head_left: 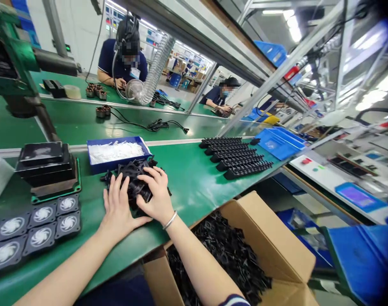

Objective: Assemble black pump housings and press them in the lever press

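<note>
A loose heap of black plastic fan frames [133, 174] lies on the green bench in front of me. My left hand [117, 206] rests on the heap's near left side, fingers stretched out and apart. My right hand [157, 193], with a silver bangle at the wrist, lies on the heap's right side with its fingers curled over the frames. Whether either hand grips a frame, I cannot make out.
An open cardboard box [276, 238] full of black frames stands below the bench edge. Behind the heap is a blue tray [95, 168] of white parts; rows of stacked frames [237, 157] lie right, assembled fans [37, 229] and a press fixture [47, 168] left. Two people work across the bench.
</note>
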Demonstrator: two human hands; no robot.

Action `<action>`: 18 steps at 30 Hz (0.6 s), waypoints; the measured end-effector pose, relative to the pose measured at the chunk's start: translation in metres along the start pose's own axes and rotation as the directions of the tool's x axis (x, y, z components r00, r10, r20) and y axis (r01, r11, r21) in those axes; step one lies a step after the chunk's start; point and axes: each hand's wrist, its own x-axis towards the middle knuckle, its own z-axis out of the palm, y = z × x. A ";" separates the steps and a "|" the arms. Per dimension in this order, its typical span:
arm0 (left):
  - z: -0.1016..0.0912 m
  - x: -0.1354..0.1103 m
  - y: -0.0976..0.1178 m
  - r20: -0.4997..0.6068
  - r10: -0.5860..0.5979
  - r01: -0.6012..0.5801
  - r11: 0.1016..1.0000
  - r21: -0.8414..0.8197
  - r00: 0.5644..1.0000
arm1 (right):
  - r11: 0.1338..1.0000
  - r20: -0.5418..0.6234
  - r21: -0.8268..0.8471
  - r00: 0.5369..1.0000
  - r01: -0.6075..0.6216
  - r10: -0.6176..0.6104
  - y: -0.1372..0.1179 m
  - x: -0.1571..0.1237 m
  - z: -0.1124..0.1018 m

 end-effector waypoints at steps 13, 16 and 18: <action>-0.002 -0.002 0.009 -0.132 -0.031 0.046 0.992 0.114 0.991 | 0.970 -0.098 -0.121 0.975 -0.210 0.198 0.038 -0.020 -0.025; -0.002 -0.004 0.013 -0.053 0.056 -0.048 0.989 0.143 0.997 | 0.910 -0.060 0.043 0.908 -0.412 0.414 0.069 -0.032 -0.022; -0.002 -0.005 0.014 -0.017 0.081 -0.077 0.985 0.157 0.997 | 0.876 0.042 0.153 0.889 -0.457 0.456 0.086 -0.027 -0.020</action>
